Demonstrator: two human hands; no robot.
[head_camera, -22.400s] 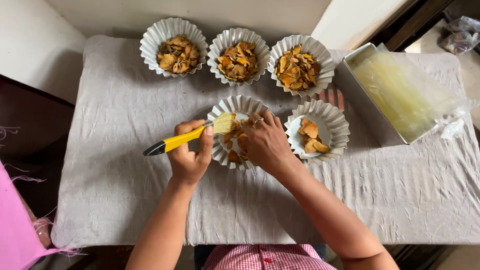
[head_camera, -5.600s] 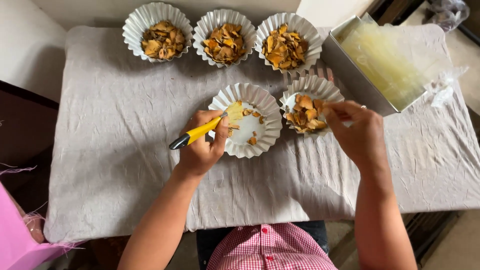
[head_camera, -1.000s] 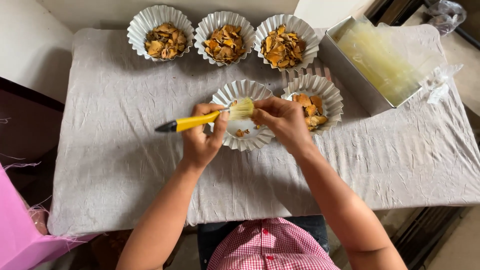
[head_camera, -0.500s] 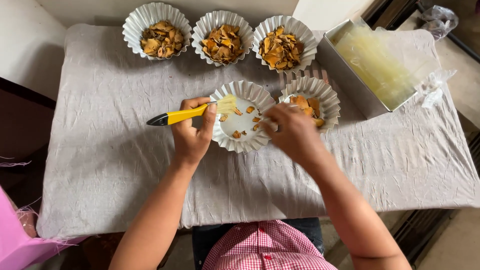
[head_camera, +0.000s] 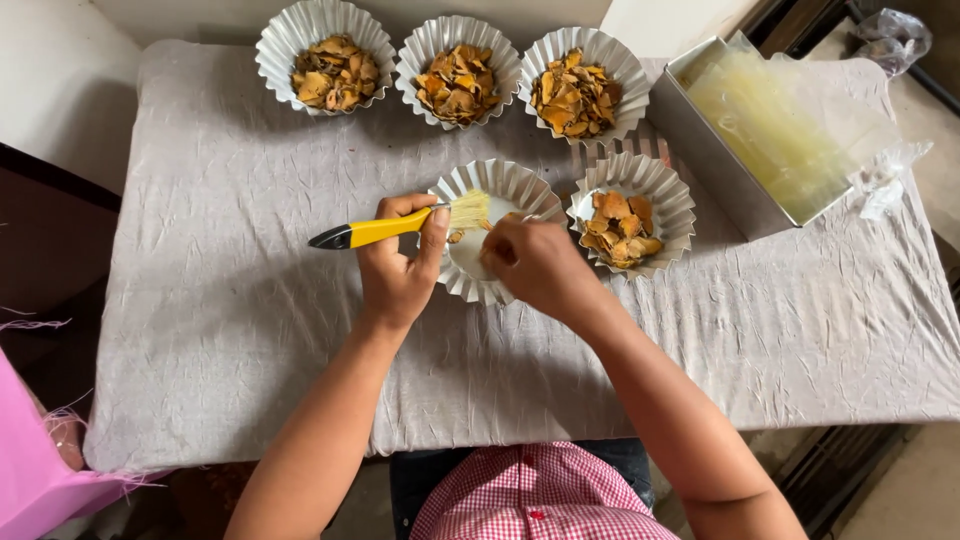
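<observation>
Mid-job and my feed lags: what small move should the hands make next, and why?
Probably sweep the brush across the piece under the right hand: the left hand has the bristles at that hand, above the near-empty fluted tray.

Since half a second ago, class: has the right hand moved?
Yes. The right hand has shifted left, off the near dish of chips, over the middle dish, close to the brush.

Looks like a small home food-prep corner: cloth-covered counter (head_camera: 250, 250) against a plain wall, fluted paper cups (head_camera: 325, 60) of dried slices, metal tray (head_camera: 700, 150) beside them
</observation>
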